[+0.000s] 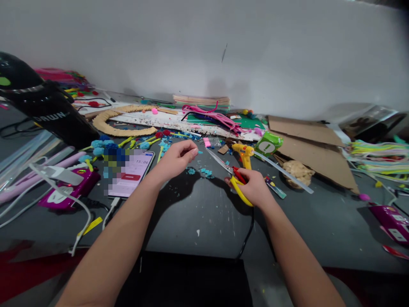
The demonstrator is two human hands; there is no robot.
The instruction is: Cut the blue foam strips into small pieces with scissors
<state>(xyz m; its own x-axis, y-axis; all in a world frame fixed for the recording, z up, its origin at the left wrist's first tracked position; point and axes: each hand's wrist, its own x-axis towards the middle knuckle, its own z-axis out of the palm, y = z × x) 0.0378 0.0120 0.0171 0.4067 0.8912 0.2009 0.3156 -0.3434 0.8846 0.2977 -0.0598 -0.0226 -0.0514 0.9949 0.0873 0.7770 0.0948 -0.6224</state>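
Observation:
My right hand (pixel 252 187) grips a pair of scissors (pixel 220 160) by red and yellow handles, the blades pointing up and to the left. Left of the blade tips, my left hand (pixel 177 158) is closed in a pinch, with the end of a small light-blue piece (pixel 200 152) showing at its fingertips. What kind of material it is, I cannot make out. On the grey table between the hands lie loose blue cut bits (pixel 206 172). Just beyond the scissors stands a yellow glue gun (pixel 244 152) with a clear glue stick in its rear.
At left are a phone (pixel 137 175) on a cable, a purple power bank (pixel 68 192) and a tall black bottle (pixel 54 106). Behind lies a tan ring-shaped piece (pixel 108 123). Cardboard (pixel 316 157) and a brown lump (pixel 298 174) sit at right. A black cord (pixel 247 234) runs toward me.

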